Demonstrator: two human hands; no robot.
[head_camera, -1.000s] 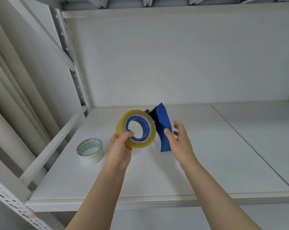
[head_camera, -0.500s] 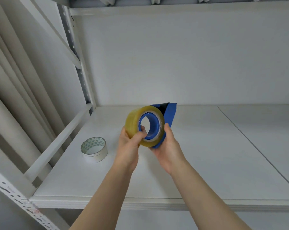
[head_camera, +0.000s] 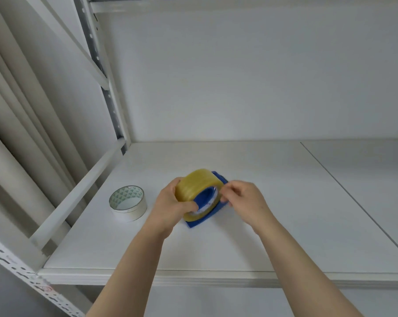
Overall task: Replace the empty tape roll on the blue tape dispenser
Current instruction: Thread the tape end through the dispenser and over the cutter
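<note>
Blue tape dispenser (head_camera: 197, 223) has come down to the shelf (head_camera: 285, 202), centre frame. Left hand (head_camera: 168, 209) fingers grasp the new roll (head_camera: 197, 183); right hand (head_camera: 243, 200) pinches its edge. I judge it seated.

The tape roll (head_camera: 197, 185) is glossy, translucent yellowish plastic film, the tape dispenser (head_camera: 194, 223) smooth blue plastic, the empty roll (head_camera: 134, 212) matt white paperboard with a green-printed inner face, the shelf board (head_camera: 273, 179) smooth matt white, and the perforated upright (head_camera: 108, 97) painted metal.
</note>
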